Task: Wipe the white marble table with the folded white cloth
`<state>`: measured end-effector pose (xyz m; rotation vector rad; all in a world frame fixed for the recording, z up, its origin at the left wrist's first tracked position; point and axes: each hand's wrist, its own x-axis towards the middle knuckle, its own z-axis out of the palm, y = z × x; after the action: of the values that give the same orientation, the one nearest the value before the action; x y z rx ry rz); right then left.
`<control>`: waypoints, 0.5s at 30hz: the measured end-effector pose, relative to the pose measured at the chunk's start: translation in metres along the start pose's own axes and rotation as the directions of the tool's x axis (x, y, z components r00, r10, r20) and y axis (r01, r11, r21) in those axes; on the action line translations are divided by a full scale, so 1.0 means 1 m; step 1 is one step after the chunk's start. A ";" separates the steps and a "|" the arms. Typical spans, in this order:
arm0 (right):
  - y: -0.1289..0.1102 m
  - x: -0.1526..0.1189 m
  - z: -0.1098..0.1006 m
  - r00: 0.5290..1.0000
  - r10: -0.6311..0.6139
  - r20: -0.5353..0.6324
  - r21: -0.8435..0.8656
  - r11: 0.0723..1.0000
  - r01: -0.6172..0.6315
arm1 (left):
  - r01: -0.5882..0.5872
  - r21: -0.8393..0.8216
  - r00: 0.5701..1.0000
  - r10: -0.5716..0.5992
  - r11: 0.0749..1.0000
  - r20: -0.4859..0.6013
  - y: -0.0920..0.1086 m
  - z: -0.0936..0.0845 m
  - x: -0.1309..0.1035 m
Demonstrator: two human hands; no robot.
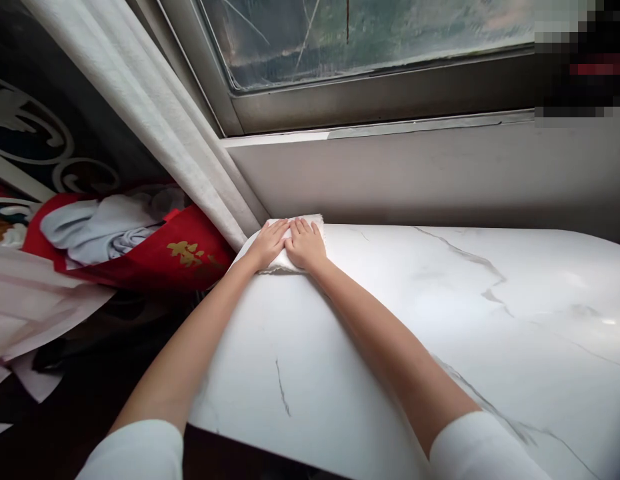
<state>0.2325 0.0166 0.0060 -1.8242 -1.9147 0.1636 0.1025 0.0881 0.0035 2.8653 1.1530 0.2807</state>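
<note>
A white cloth (280, 265) lies on the far left corner of a white marble-patterned table (370, 320). On the cloth's left part rests my left hand (270, 245), palm down, its fingers stretched forward and to the right. My right hand (306, 244) presses flat on the cloth beside it, with its fingers pointing away from me. The two hands touch or nearly touch at the thumbs. The cloth's scalloped edge shows behind and in front of them.
Behind the table stand a pale wall (415, 180) and a framed window (380, 33). A white curtain (140, 100) hangs at the left. Beside it, a red bag (190, 250) holds grey cloth (100, 227). Pale pink fabric (35, 300) lies at the left edge.
</note>
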 end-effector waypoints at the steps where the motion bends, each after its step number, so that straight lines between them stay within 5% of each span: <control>1: 0.006 0.003 -0.001 1.000 0.024 -0.012 -0.006 1.000 -0.024 | -0.009 -0.003 1.000 0.009 1.000 0.007 0.002 0.002 0.010; 7: 0.017 -0.005 -0.008 0.994 0.082 -0.068 -0.024 0.996 -0.084 | -0.068 -0.011 0.998 0.069 0.998 0.011 0.015 0.005 0.022; 15: -0.002 -0.074 -0.024 1.000 0.023 -0.012 -0.007 1.000 -0.023 | -0.118 0.003 0.993 0.118 0.993 -0.023 0.055 -0.001 -0.046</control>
<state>0.2405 -0.0606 0.0087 -1.8484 -1.8893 0.1538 0.1078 0.0165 0.0028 2.9438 0.9895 0.3190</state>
